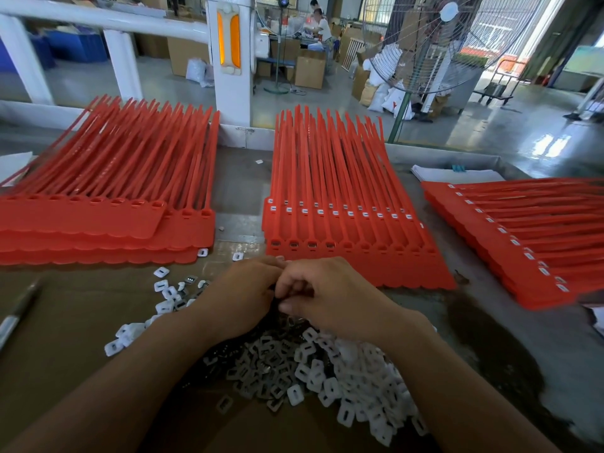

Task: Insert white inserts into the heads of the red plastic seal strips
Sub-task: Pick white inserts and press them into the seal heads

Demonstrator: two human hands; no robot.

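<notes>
The left hand [242,295] and right hand [330,297] sat knuckle to knuckle over the near middle of the bench [75,322], both with fingers curled inward and tips pressed together. Whether either pinched an insert could not be told, since the fingers hid whatever lay between them. Just beneath the wrists lay the heap of white inserts [346,380]: small squarish moulded pieces with rounded corners and 1 oblong slot each, some showing a darker, greyer face. They looked light, stiff and smooth, likely to skid or flip under a careless touch, so each would best be taken by 2 opposite edges between thumb and forefinger, with the slot kept in view for orientation. A few stray inserts [165,291] lay scattered to the left. Just beyond the hands sat the middle stack of red seal strips [343,230], its front row of heads [312,245] apparently unfilled while the rows behind showed white. The strips were moulded in joined mats, flat tag ends toward the person, long thin tails fanned away and curving upward. The tails would probably flex readily; the heads and tags seemed firmer, the better place to steady a mat while pressing. A left stack [98,220] showed empty heads, a right stack [523,237] filled ones. A pen-like tool [18,313] lay at the far left
</notes>
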